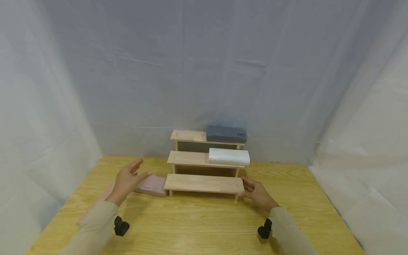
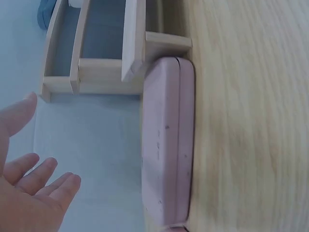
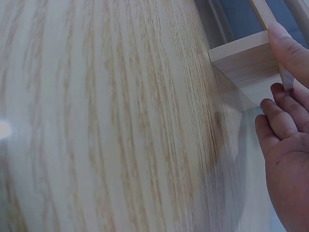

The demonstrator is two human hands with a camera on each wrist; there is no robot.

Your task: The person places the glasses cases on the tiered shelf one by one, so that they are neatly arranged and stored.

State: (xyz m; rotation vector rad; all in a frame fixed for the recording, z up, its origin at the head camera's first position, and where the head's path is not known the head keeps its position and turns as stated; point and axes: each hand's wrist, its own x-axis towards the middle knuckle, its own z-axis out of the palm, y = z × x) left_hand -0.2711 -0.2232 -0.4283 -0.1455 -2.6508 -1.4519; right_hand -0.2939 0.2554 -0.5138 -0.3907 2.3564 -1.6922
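Note:
A three-step wooden display stand (image 1: 204,183) stands on the table. My right hand (image 1: 257,193) grips the right end of its lowest board; in the right wrist view the thumb (image 3: 289,48) lies on the board's edge and curled fingers (image 3: 280,118) meet its end. On the left, my left hand (image 1: 125,181) is held up with fingers spread and nothing in them. Below it a pink case (image 1: 152,185) with rounded edges lies against the stand's left end. The left wrist view shows this pink case (image 2: 161,145) with a seam along its side.
A grey glasses case (image 1: 226,134) with a spectacles mark sits on the top step's right half. A white case (image 1: 228,157) lies on the middle step below it. Another pink item (image 1: 98,202) is partly hidden by my left forearm. Pale sheeting (image 1: 204,71) surrounds the wood-grain table (image 1: 197,226).

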